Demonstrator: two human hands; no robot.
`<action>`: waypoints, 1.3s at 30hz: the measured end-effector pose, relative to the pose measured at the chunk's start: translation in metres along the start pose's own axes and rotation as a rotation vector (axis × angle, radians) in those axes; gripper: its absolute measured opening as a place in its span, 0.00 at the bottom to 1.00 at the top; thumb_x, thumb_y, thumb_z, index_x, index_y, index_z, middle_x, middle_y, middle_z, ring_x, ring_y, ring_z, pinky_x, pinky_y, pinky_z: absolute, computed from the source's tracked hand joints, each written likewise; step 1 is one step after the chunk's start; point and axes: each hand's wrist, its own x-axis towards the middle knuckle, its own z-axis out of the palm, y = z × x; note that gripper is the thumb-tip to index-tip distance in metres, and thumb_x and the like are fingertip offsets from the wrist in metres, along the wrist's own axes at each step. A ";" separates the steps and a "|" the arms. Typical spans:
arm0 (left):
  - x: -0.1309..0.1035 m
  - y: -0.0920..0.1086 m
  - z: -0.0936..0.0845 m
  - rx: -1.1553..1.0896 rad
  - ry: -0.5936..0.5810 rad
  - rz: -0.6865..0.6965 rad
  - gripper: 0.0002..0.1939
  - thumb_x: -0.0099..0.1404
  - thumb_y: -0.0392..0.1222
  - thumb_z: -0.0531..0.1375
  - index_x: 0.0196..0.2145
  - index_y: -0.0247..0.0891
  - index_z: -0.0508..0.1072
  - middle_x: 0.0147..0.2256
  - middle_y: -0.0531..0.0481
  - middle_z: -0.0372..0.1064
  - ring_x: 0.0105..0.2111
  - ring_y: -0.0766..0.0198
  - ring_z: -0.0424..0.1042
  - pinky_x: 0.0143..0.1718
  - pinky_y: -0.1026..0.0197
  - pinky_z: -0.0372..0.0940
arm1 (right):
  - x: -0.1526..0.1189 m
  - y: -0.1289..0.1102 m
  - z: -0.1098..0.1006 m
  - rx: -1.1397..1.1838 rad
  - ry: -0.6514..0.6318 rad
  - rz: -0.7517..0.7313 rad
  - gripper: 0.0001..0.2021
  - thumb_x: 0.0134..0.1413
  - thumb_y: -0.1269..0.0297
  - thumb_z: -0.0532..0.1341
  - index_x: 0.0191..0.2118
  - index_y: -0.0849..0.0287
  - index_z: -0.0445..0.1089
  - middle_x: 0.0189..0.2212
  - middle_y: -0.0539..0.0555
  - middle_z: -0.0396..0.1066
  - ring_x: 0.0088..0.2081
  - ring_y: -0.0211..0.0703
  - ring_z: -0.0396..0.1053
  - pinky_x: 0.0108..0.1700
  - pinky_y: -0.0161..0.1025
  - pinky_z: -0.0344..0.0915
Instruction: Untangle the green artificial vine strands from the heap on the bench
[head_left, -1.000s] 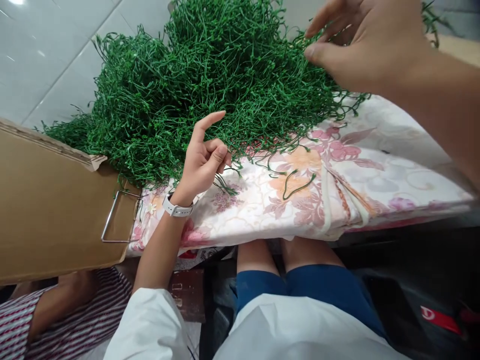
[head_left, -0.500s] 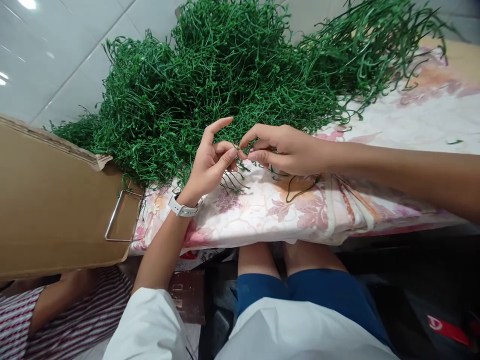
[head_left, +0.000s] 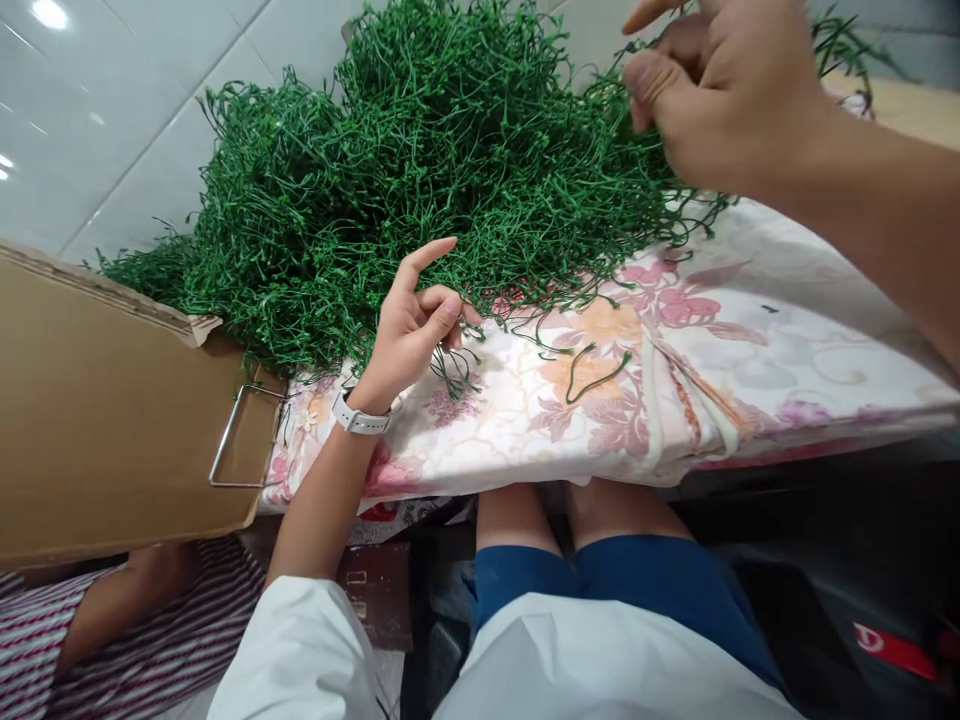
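My left hand (head_left: 416,325) hovers over the front of the pile, index finger stretched out and thumb against the curled fingers. A few thin green knotted cords (head_left: 450,380) hang from beneath those curled fingers. Raised at the upper right, my right hand (head_left: 727,95) has its fingers loosely bent and apart, near the right end of the pile; I see nothing held in it. The large heap of green knotted cords (head_left: 420,170) spreads along the wall. One loose bent cord (head_left: 581,395) lies on the floral cloth (head_left: 510,440).
To the left stands a cardboard box (head_left: 112,420) with a wire handle (head_left: 232,440) beside the cloth. A neighbouring person's arm and striped clothing (head_left: 172,630) show below the box. White tiles (head_left: 127,120) line the wall. A dark phone-like object (head_left: 795,620) lies lower right.
My right hand has left my left hand's fingertips and swung up and right toward the pile's far end. My left hand has barely moved, the hanging cords shifting with it.
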 end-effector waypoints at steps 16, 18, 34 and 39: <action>0.001 -0.012 0.000 -0.188 -0.055 0.031 0.40 0.75 0.62 0.61 0.74 0.51 0.48 0.52 0.45 0.81 0.34 0.65 0.81 0.34 0.60 0.76 | -0.064 -0.035 0.088 0.077 -0.570 -0.651 0.19 0.73 0.51 0.55 0.51 0.63 0.73 0.50 0.67 0.74 0.47 0.55 0.69 0.52 0.51 0.64; 0.001 -0.010 0.002 -0.183 -0.096 0.021 0.42 0.73 0.63 0.61 0.74 0.51 0.47 0.50 0.45 0.82 0.31 0.66 0.79 0.32 0.60 0.75 | -0.066 -0.033 0.091 0.057 -0.618 -0.688 0.16 0.74 0.56 0.54 0.47 0.61 0.75 0.44 0.64 0.74 0.42 0.51 0.67 0.46 0.47 0.63; 0.003 -0.009 0.010 0.258 -0.065 -0.065 0.29 0.77 0.68 0.52 0.62 0.46 0.62 0.22 0.60 0.45 0.20 0.67 0.48 0.25 0.58 0.45 | -0.009 -0.007 0.039 -0.174 -0.623 -0.350 0.19 0.52 0.88 0.64 0.29 0.51 0.76 0.32 0.46 0.77 0.35 0.36 0.64 0.41 0.39 0.60; 0.006 -0.008 0.012 0.231 -0.055 -0.054 0.33 0.73 0.74 0.52 0.57 0.43 0.63 0.22 0.60 0.45 0.21 0.67 0.48 0.26 0.57 0.44 | 0.003 0.008 0.043 -0.380 -0.549 -0.534 0.20 0.48 0.88 0.62 0.30 0.51 0.78 0.32 0.41 0.79 0.33 0.29 0.64 0.32 0.37 0.53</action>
